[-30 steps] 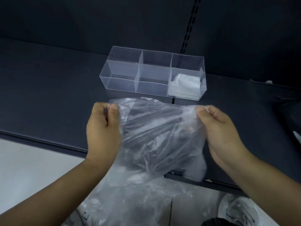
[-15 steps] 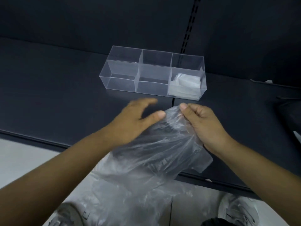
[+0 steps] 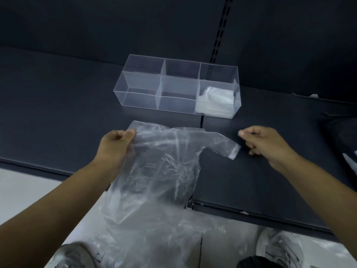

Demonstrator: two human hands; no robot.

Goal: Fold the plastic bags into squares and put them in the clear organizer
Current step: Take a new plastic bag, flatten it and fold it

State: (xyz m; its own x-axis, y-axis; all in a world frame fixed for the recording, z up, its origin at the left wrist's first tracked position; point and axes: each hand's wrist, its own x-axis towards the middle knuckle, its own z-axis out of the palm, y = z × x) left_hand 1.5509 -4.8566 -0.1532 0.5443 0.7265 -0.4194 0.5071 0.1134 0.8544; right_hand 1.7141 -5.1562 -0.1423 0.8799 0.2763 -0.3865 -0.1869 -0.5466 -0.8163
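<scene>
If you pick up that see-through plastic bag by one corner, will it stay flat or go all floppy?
Probably floppy: the plastic bag droops over the shelf edge, away from where the left hand grips its corner. It looks thin and crinkly, so it is likely very light. It may also slide easily on the smooth shelf.

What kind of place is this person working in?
Probably a shop or stockroom: the work surface is a dark shelf, a slotted upright runs up the back panel, and pale floor shows below the shelf edge.
</scene>
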